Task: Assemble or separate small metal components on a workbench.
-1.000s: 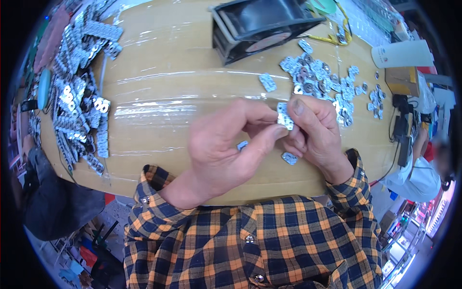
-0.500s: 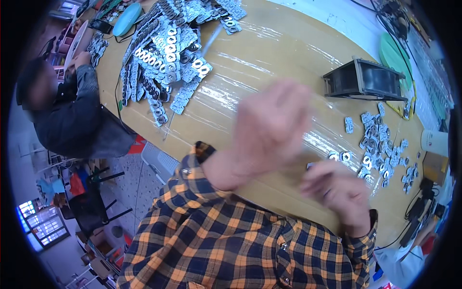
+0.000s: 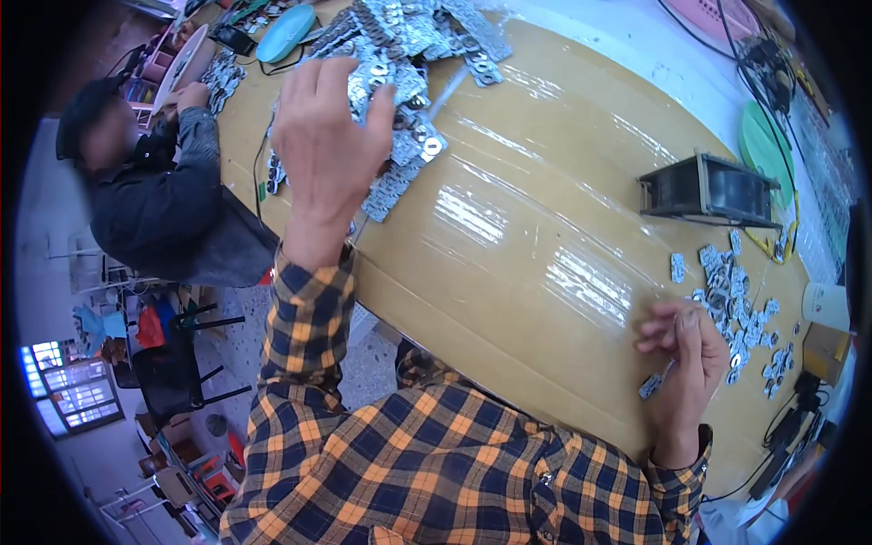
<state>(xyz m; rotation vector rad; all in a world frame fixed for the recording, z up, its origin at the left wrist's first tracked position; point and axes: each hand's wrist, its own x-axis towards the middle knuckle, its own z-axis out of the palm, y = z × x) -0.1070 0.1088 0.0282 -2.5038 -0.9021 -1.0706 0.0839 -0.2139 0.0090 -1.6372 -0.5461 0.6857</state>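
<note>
On the table's (image 3: 509, 300) left side, metal strips (image 3: 413, 86) lie piled up, and look done. Over them is the left hand (image 3: 325, 127), thumb spread wide, nothing seen in it. The right hand (image 3: 686, 350) is half curled; I cannot tell if it holds anything. Near it, many small metal plates (image 3: 719, 295) are still loose.

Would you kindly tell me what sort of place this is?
Probably a small workshop: piles of small silvery parts lie on a long worktable, and another person is at its left edge.
</note>
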